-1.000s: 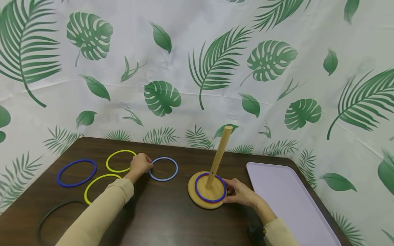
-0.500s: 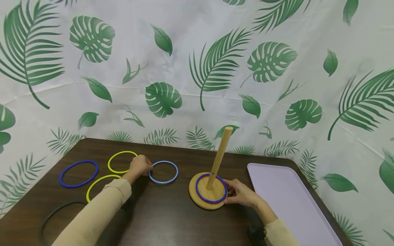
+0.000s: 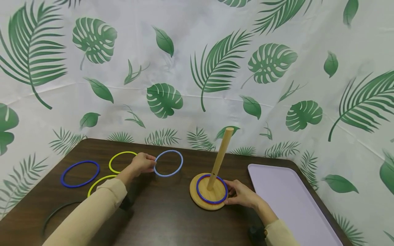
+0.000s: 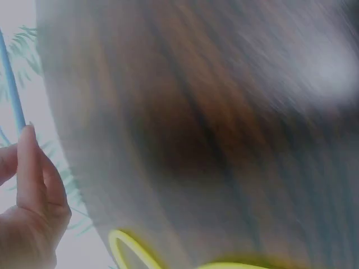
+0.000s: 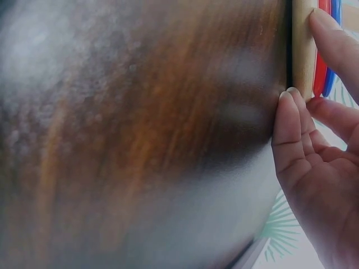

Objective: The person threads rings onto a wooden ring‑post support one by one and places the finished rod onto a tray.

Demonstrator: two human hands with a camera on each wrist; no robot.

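Pinched in my left hand (image 3: pixel 142 163) is a light blue ring (image 3: pixel 182 160), tilted up off the table in the head view. The left wrist view shows the blue ring (image 4: pixel 12 84) between thumb and fingers of that hand (image 4: pixel 33 196). My right hand (image 3: pixel 243 194) grips the right edge of a round wooden base (image 3: pixel 194 194) with an upright peg (image 3: pixel 222 150). A dark blue ring (image 3: pixel 212 202) lies around the peg. In the right wrist view, a red ring (image 5: pixel 321 73) sits between the wooden base (image 5: pixel 303 50) and the blue ring (image 5: pixel 334 56), beside my right hand (image 5: pixel 325 168).
On the left of the dark table (image 3: pixel 160 218) lie a dark blue ring (image 3: pixel 63 177), two yellow rings, one farther (image 3: pixel 111 160) and one nearer (image 3: pixel 92 187), and a black ring (image 3: pixel 50 216). A light purple tray (image 3: pixel 286 194) lies at the right. Leaf-patterned cloth (image 3: pixel 184 51) hangs behind.
My left hand has lifted the light blue ring from the table and moved it slightly right. My right hand keeps its hold on the wooden base. The head view has shifted slightly.
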